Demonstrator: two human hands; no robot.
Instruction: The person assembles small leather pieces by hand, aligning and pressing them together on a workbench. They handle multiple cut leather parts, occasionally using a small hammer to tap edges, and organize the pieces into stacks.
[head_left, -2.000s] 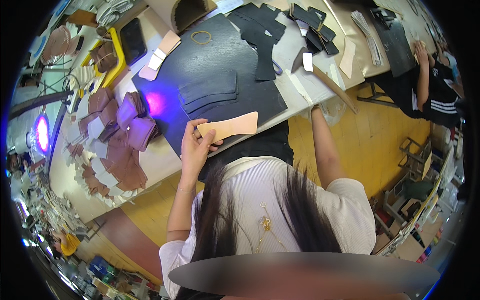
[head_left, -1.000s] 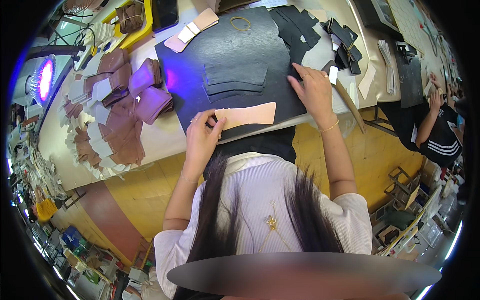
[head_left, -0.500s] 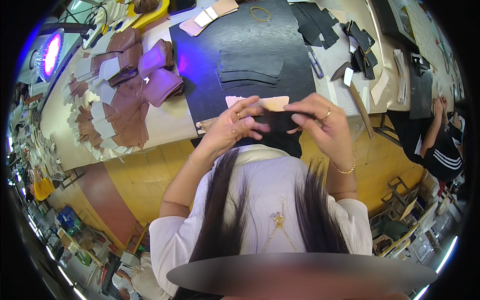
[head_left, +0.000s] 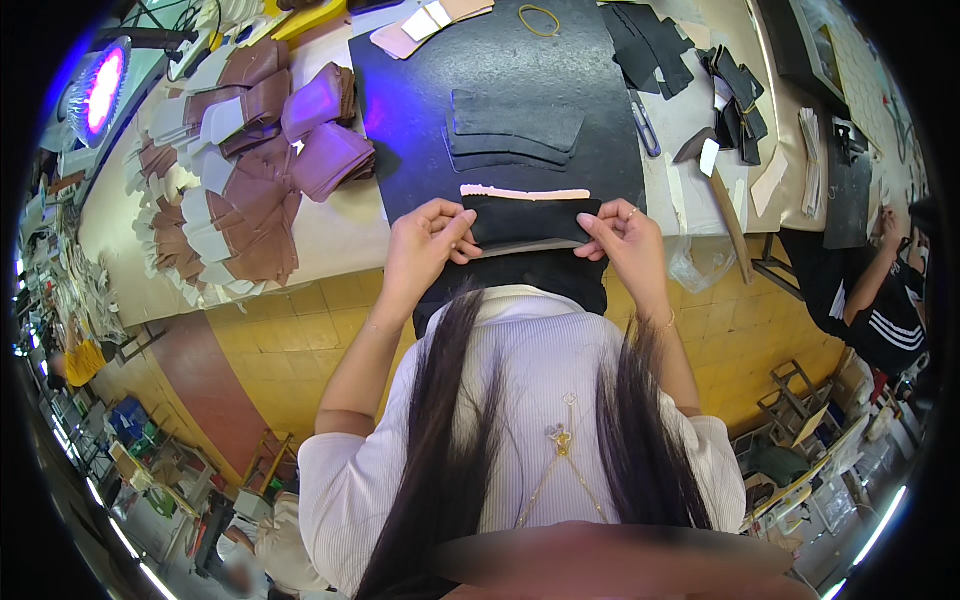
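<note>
Left hand (head_left: 425, 245) & right hand (head_left: 622, 240) each pinching black leather piece (head_left: 525, 222) w/ pink edge, above black mat (head_left: 500, 90)

We see a pale worktable (head_left: 340, 235) carrying a large black rectangular mat (head_left: 420, 110) at twelve o'clock, stacked brown leather pieces (head_left: 250, 200) at ten o'clock, and small black cut leather pieces (head_left: 735, 95) at one o'clock.

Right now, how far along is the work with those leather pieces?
Done-looking: brown pieces lie heaped at the table's left. In hand: the left hand and right hand pinch a black piece backed by a pink one. Left: black cut pieces stacked on the mat.
</note>
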